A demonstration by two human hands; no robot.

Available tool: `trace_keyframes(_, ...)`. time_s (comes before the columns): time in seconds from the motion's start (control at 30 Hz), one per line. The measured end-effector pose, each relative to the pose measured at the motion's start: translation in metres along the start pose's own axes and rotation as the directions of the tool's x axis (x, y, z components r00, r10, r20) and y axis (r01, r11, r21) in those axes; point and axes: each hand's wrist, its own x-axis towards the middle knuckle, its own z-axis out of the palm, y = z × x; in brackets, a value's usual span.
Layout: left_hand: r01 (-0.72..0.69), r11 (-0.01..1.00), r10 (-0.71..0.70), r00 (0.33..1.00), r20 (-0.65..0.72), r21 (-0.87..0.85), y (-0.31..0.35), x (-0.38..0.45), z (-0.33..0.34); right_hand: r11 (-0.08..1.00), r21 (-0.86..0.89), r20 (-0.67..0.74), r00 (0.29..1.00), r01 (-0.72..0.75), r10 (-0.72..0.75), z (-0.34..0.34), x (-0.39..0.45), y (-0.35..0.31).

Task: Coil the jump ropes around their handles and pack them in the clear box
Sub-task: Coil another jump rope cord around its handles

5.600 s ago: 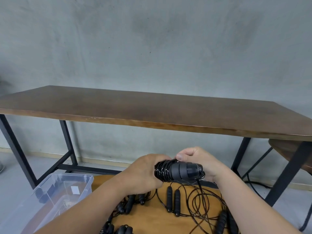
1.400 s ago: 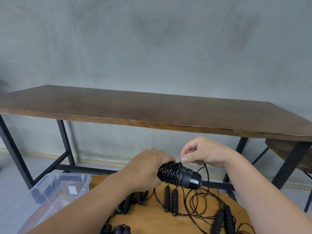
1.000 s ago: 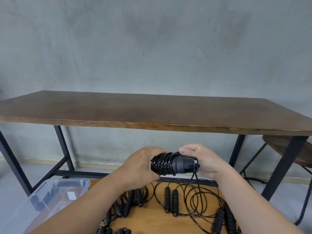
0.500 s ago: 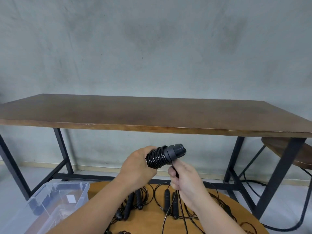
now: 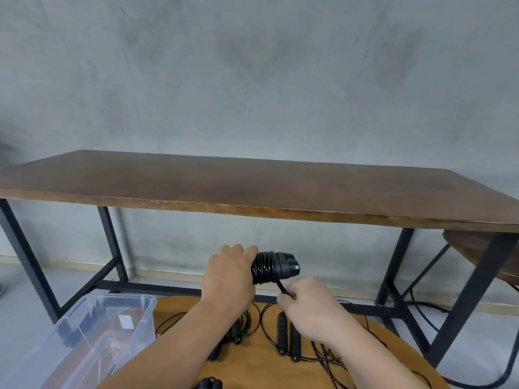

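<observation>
My left hand (image 5: 229, 273) grips a pair of black jump rope handles (image 5: 276, 266) held level in the air, with black rope coiled tightly around them. Just below and to the right, my right hand (image 5: 309, 303) pinches the loose end of that rope (image 5: 281, 286), pulled taut from the coil. Several other black jump ropes (image 5: 286, 332) lie loose on the round wooden table (image 5: 261, 369) under my arms. The clear box (image 5: 84, 332) stands at the lower left beside the table.
A long dark wooden table (image 5: 252, 189) on black metal legs stands ahead against the grey wall. A round wooden stool (image 5: 477, 248) sits at the right under its edge. Black cables (image 5: 421, 313) trail on the floor there.
My right hand kept winding the rope round the handles, going over and under them. It now holds the rope end closer to the coil, and the handles lie level again.
</observation>
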Motion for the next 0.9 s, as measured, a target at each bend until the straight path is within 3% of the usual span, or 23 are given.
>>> trace_keyframes(0.2,-0.102,0.979,0.091,0.993,0.069,0.178,0.004,-0.004,0.002,0.945,-0.316,0.066,0.996,0.083,-0.066,-0.025,-0.006,-0.012)
trace_keyframes(0.33,-0.204,0.966,0.191,0.977,0.092,0.161,0.005,-0.007,0.004,0.885,-0.432,0.157,0.981,0.173,-0.115,-0.053,-0.002,-0.021)
trace_keyframes(0.47,-0.341,0.935,0.328,0.936,0.126,0.1,0.003,-0.007,0.001,0.907,-0.342,0.326,0.936,0.245,-0.13,-0.08,0.012,-0.017)
trace_keyframes(0.67,-0.43,0.902,0.43,0.889,0.156,-0.034,-0.005,-0.004,-0.001,0.941,-0.204,0.411,0.896,0.269,-0.167,-0.088,0.034,-0.003)
trace_keyframes(0.9,-0.307,0.856,0.454,0.831,0.32,-0.416,-0.013,-0.004,-0.006,0.97,0.075,0.445,0.863,0.229,-0.238,-0.093,0.041,0.009)
